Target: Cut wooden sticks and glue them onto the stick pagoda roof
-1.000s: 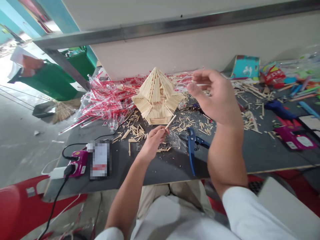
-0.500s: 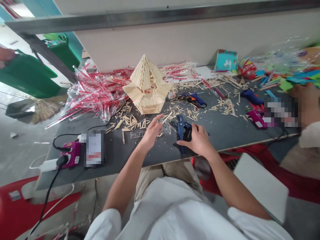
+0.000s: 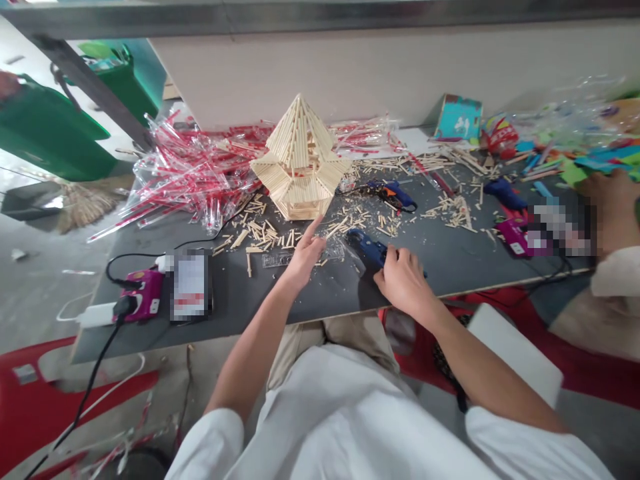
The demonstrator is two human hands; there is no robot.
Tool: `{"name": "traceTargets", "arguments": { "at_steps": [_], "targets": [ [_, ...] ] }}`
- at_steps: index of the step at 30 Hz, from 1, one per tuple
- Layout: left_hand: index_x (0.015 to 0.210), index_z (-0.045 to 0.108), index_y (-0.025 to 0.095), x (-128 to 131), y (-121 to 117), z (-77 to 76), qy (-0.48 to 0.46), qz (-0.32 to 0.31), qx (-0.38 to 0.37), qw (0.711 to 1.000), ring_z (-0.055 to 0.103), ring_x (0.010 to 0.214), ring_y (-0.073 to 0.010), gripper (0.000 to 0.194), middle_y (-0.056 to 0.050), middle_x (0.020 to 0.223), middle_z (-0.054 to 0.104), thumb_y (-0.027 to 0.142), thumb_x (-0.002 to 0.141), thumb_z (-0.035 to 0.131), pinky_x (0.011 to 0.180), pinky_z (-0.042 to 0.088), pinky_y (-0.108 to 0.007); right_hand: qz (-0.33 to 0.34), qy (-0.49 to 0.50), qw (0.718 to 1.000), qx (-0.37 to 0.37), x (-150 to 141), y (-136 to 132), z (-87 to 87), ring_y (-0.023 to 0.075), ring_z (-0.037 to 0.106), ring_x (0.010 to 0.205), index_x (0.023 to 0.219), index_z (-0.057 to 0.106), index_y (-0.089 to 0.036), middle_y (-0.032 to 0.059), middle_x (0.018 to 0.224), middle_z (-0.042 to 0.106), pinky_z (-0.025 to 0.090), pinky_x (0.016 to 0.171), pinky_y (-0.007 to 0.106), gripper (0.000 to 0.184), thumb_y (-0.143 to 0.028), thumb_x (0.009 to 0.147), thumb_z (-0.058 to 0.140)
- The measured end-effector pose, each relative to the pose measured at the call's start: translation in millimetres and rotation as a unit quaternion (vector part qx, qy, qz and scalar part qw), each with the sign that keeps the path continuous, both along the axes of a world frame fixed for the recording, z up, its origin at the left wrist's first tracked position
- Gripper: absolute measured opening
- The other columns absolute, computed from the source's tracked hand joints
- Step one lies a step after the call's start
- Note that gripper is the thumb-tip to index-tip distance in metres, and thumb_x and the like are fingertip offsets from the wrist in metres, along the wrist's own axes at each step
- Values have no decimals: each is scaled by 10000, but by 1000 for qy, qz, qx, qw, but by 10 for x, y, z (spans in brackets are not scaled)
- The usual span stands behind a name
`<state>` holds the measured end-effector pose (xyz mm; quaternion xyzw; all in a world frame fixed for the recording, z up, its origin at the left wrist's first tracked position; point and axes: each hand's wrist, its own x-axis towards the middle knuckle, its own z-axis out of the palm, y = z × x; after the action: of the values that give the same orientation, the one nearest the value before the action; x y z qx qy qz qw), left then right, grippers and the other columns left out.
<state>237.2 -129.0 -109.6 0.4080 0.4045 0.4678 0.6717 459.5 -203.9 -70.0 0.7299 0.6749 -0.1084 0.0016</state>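
Observation:
A small pagoda-like house of wooden sticks [image 3: 300, 160] stands on the dark grey table [image 3: 450, 260]. My left hand [image 3: 305, 257] lies just in front of it, index finger stretched toward its base, pinching a short wooden stick [image 3: 336, 229]. My right hand [image 3: 403, 283] is closed round the handles of a blue cutter [image 3: 365, 243] that rests on the table. Several cut stick pieces [image 3: 260, 235] lie scattered around both hands.
A heap of red-and-clear wrappers [image 3: 200, 173] fills the back left. A phone [image 3: 190, 285] and a purple plugged-in device [image 3: 143, 300] lie at the left. A blue and orange glue gun [image 3: 393, 193] lies behind the cutter. Another person's hand [image 3: 613, 207] rests at the right edge.
My right hand came down from the air and closed on the blue cutter, then pulled it a little nearer. My left hand stayed in front of the house with its stick.

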Motion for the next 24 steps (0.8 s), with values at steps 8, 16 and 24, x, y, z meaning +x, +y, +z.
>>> {"name": "traceTargets", "arguments": {
  "at_steps": [8,16,24],
  "targets": [
    [1441,580,250,28,-3,18,15,23,19,999,283,591,-105,595,71,634,385,200,850,612,554,223,-221,59,237,965,-94,71,-192,207,235,658,1066,1126,607,-226,90,1128,693,504,957,339,291,-328,1010,360],
    [1329,669,275,59,-12,30,60,63,74,994,251,599,-122,468,62,625,355,211,866,633,563,240,-223,39,355,929,-101,-172,-191,222,225,641,1017,1201,599,-208,65,1098,705,498,905,339,346,-377,1026,354],
    [1463,564,330,51,-45,87,81,67,115,988,223,600,-135,564,58,654,300,205,913,589,557,221,-241,28,385,918,-95,-312,-124,240,238,636,1075,1113,605,-214,57,1052,692,482,995,366,279,-357,1007,390]
  ]
}}
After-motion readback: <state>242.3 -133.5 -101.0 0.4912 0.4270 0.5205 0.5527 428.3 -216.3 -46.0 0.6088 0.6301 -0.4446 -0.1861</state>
